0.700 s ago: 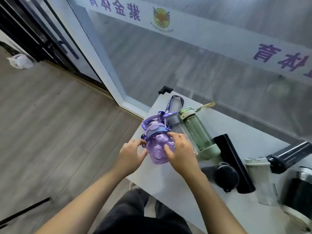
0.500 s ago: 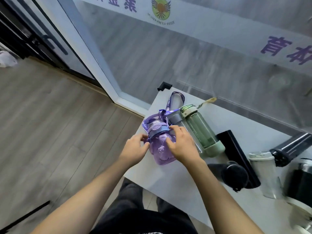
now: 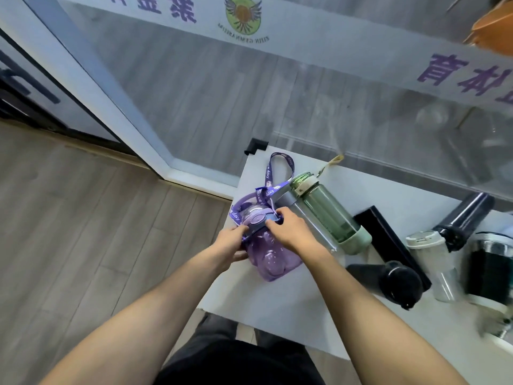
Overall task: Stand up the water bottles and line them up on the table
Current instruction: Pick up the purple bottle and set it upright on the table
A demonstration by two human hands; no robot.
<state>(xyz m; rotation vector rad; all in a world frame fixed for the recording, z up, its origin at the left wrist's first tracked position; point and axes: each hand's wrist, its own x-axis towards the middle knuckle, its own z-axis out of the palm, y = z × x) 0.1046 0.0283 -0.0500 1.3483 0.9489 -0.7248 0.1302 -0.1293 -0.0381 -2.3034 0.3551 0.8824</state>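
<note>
A purple bottle [image 3: 270,259] with a purple strap [image 3: 273,176] stands nearly upright near the left edge of the white table [image 3: 291,309]. My left hand [image 3: 231,245] holds its left side below the lid. My right hand [image 3: 291,233] grips its lid and shoulder from the right. Beside it on the right lie a clear bottle with a grey cap [image 3: 304,215] and a green bottle [image 3: 331,212]. Further right are a black flat bottle [image 3: 388,243], a black round-capped bottle [image 3: 394,282], a white-capped clear bottle [image 3: 435,262] and a black tall bottle [image 3: 463,220].
A glass wall with purple lettering runs behind the table. A dark container with a white base [image 3: 490,268] stands at the right edge. Wooden floor [image 3: 83,232] lies left of the table. My dark trousers show below the table's front edge.
The purple bottle has tipped up from tilted toward upright. My right hand has slid from its body up to the lid; my left hand stays on its left side.
</note>
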